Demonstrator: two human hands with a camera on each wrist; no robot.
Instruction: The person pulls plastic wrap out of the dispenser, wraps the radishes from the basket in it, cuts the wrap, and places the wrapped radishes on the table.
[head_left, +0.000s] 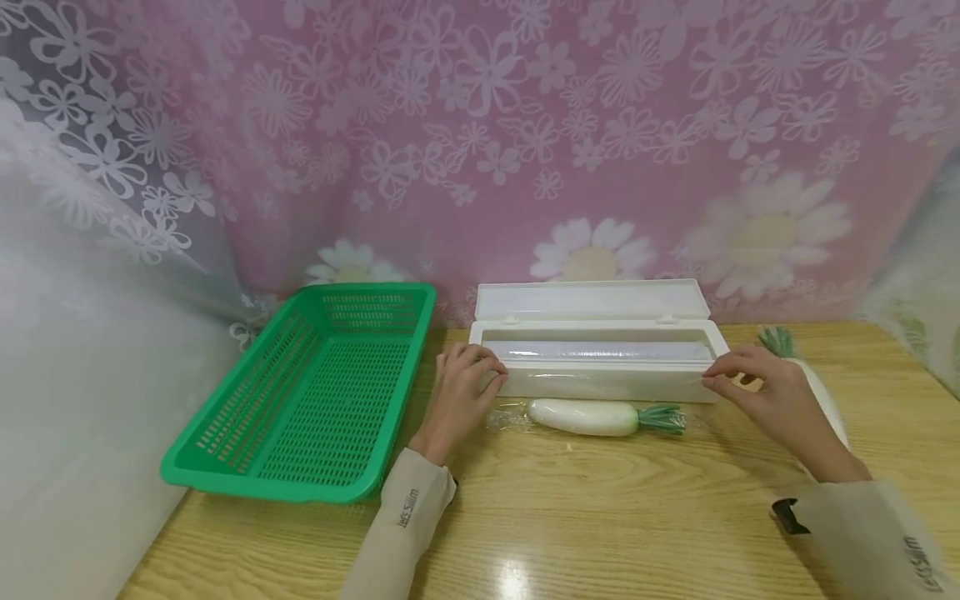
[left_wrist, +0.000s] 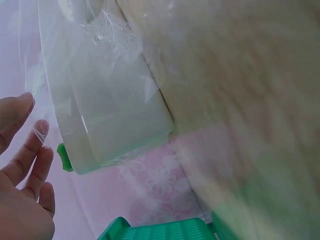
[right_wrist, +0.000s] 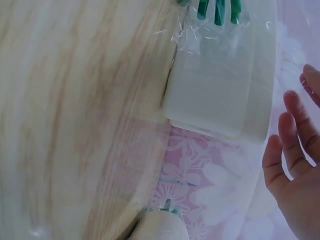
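A white cling film dispenser (head_left: 630,386) stands with its lid (head_left: 592,302) raised and a roll of cling film (head_left: 600,351) inside. At its left end my left hand (head_left: 467,396) pinches the edge of the clear film, which stretches past the fingers in the left wrist view. My right hand (head_left: 776,404) pinches the film at the right end, thumb against forefinger. Between the hands, in front of the dispenser, lies a white radish (head_left: 585,417) with green stalks, with clear film around it and crumpled at its ends. Part of a second white radish (head_left: 825,404) is hidden behind my right hand.
A green slotted basket (head_left: 408,400) stands left of my left hand. Behind the wooden table (head_left: 585,517) hangs a pink flowered curtain (head_left: 465,208). A small green tab (left_wrist: 64,157) sits at the dispenser's left end.
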